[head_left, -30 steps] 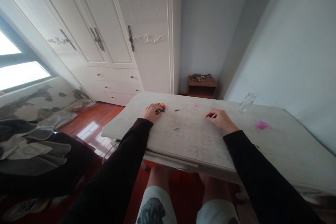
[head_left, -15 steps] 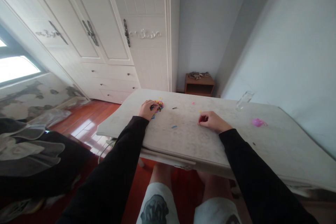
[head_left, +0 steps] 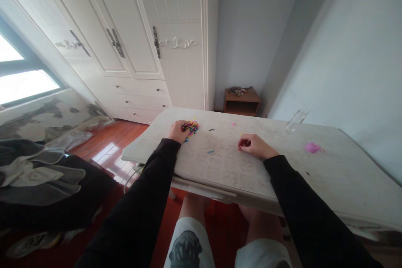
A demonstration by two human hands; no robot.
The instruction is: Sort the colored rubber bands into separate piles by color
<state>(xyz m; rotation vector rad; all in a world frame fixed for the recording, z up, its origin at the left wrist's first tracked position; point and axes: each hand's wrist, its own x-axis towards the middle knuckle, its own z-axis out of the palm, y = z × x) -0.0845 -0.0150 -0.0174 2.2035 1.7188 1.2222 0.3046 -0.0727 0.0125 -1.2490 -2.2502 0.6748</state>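
Here, on the pale table (head_left: 226, 171), the left hand (head_left: 177, 132) rests against the near left side of a heap of small multicoloured pieces (head_left: 194, 126). Its fingers are curled at the edge of the heap, and I cannot tell whether they grip any of the pieces. A blue piece (head_left: 186, 139) lies just beside that hand, on the near side of the heap, and a yellow bit (head_left: 195, 118) lies at its far edge.

Well apart, to the right, the right hand (head_left: 256, 145) is curled low over the tabletop, thumb and forefinger drawn together (whether anything is pinched there is too small to tell). A second yellow bit (head_left: 241, 133) shows just beyond its knuckles.

Between the two hands lie a short dark item (head_left: 212, 130) and, nearer the person, a blue strip (head_left: 210, 152); a pink bit (head_left: 233, 124) sits farther back. To the right of the right hand are a clear glass vessel (head_left: 295, 121), near the table's far edge, and a purple-pink object (head_left: 312, 148) closer in. Black sleeves (head_left: 153, 176) cover both forearms. Behind the table stands a small brown cabinet (head_left: 242, 97) with a crumpled cloth (head_left: 239, 91) on top, beside a white wardrobe (head_left: 182, 79).
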